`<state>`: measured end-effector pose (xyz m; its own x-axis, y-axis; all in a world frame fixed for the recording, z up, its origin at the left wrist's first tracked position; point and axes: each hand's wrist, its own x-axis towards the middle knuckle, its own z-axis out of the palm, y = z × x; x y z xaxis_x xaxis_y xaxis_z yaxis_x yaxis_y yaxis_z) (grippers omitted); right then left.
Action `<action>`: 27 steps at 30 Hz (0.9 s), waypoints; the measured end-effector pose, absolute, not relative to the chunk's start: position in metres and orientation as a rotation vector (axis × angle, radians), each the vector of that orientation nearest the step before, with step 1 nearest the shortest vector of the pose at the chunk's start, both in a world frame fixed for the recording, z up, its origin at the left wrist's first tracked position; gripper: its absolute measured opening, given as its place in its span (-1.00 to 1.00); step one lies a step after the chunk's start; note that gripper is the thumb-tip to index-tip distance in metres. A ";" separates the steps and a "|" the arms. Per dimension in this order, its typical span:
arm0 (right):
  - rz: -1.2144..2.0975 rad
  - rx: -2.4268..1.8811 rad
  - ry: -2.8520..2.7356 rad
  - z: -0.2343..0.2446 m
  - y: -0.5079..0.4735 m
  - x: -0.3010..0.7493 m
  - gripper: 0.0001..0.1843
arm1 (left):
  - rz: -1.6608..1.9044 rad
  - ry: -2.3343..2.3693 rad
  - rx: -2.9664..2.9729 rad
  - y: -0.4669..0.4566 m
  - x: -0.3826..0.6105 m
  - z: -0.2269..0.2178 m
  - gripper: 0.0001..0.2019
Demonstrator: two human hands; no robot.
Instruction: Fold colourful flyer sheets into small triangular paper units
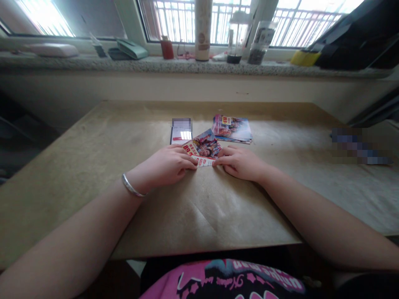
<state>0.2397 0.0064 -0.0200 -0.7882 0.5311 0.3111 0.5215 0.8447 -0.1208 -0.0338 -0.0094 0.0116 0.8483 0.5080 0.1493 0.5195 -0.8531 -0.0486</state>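
Observation:
A colourful printed leaflet (203, 148), folded, lies on the brown paper-covered table (93, 153) in front of me. My left hand (165, 166) pinches its left edge with curled fingers; a silver bangle (132, 187) sits on that wrist. My right hand (241, 163) presses and pinches the leaflet's right edge. Both hands rest on the table, fingertips nearly meeting over the white lower strip of the leaflet.
A stack of similar leaflets (232, 128) lies just beyond, beside a phone (181, 132). The window sill (187, 64) holds a tall flask (203, 29), a red cup (167, 47), a glass jar (262, 41) and other small items. A blurred item (358, 145) lies at the right.

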 end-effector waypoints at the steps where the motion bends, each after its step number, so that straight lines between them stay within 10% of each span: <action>1: 0.042 -0.790 -2.688 -0.019 0.006 0.240 -0.64 | -0.192 -0.826 -2.940 -0.009 -0.034 0.012 -0.63; 27: 0.063 -0.785 -2.681 -0.023 0.007 0.243 -0.63 | -0.100 -0.948 -3.044 -0.002 -0.050 0.013 -0.64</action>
